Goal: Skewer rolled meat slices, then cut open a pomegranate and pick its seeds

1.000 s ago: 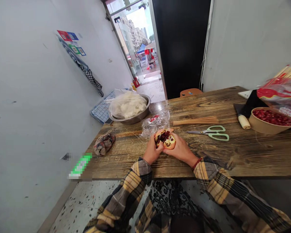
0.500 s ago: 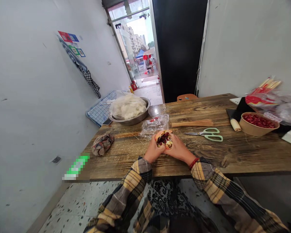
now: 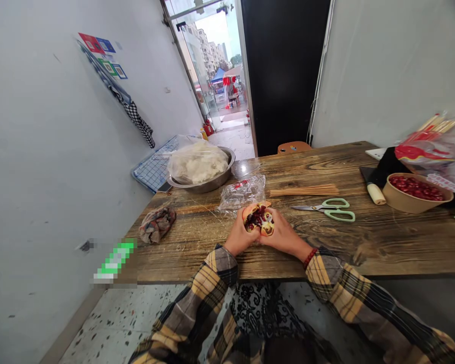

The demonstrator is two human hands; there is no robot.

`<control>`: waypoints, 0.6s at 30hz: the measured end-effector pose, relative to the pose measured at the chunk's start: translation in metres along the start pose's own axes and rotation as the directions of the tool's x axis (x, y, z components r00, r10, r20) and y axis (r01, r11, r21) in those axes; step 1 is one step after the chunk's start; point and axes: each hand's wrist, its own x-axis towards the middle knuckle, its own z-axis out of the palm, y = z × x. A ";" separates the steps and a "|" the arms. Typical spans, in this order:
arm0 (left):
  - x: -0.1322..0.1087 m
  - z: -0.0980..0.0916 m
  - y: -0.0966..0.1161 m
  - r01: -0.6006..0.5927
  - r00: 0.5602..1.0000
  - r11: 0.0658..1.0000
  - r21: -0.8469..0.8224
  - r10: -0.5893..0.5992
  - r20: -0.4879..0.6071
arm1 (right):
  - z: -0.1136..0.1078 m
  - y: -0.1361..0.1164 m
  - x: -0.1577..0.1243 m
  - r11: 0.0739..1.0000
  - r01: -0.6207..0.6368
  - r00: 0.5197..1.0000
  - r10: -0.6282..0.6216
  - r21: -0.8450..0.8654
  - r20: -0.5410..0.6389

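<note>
Between my hands is a pomegranate point(image 3: 257, 217), broken open so that dark red seeds and pale yellow pith show. My left hand point(image 3: 241, 237) is wrapped round its left side, the thumb near the opening. From the right, my right hand point(image 3: 282, 235) grips the other side, its fingers partly hidden behind the fruit. Just beyond the pomegranate lies a crumpled clear plastic wrapper point(image 3: 242, 193). Scissors with pale green handles point(image 3: 336, 209) rest on the table to the right of my right hand.
A paper bowl of red seeds point(image 3: 417, 194) stands at the right of the wooden table point(image 3: 402, 247), beside a wooden-handled knife point(image 3: 375, 193). Thin sticks point(image 3: 305, 190) lie behind the scissors. Back left is a metal basin point(image 3: 207, 187) of bagged dough; a crumpled cloth point(image 3: 157, 225) lies at left.
My right hand has shifted slightly right and the pomegranate's opening looks wider, with more of its inside showing. The camera view has also moved a little.
</note>
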 end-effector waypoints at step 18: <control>0.006 -0.008 -0.013 0.117 0.993 0.959 -0.258 -0.107 0.051 | -0.012 -0.001 0.009 0.992 -0.114 0.986 0.107 0.049 0.125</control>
